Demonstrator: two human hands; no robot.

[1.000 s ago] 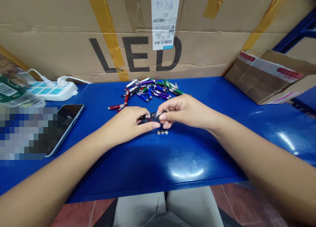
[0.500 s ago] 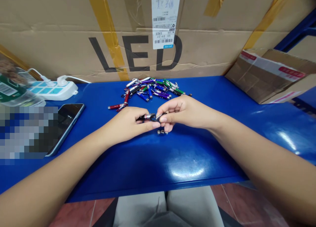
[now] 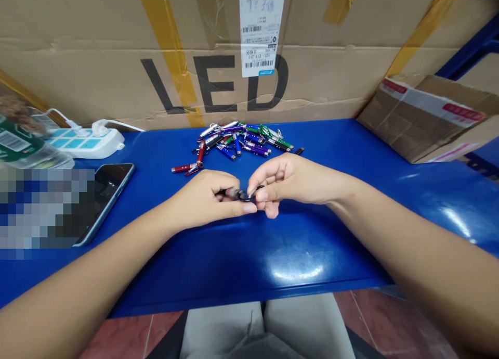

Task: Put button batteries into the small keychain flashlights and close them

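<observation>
My left hand (image 3: 206, 196) and my right hand (image 3: 286, 179) meet over the blue table (image 3: 273, 244), both pinched on one small black keychain flashlight (image 3: 238, 194). The left fingers grip its body; the right thumb and forefinger pinch its clip end. A heap of several small flashlights (image 3: 237, 140) in red, blue, green, purple and silver lies just beyond the hands. The small button batteries seen earlier are hidden under my hands.
A dark phone (image 3: 103, 195) lies at the left, with a white power strip (image 3: 83, 142) and a plastic bottle (image 3: 23, 145) behind it. A large cardboard box marked LED (image 3: 117, 52) walls the back. A smaller open carton (image 3: 429, 117) sits at the right.
Both hands have sunk toward the table with the flashlight and closed tighter together. The three button batteries that lay in front of them are now covered.
</observation>
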